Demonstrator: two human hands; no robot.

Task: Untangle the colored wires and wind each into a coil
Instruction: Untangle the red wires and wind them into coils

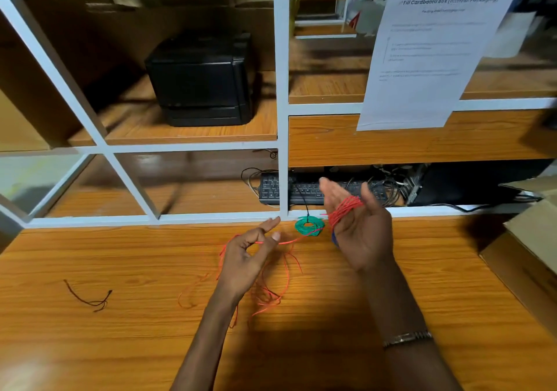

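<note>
Left hand (253, 250) pinches red wire (272, 295); right hand (358, 225) wound; green coil (309, 226) at desk edge.

A wound coil (309, 226) lies on the desk (120, 315), seemingly between both hands, before the keyboard (304, 192).

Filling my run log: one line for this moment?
right hand: wrapped in thin red wire | left hand: pinching it | coiled green wire: on desk
</note>
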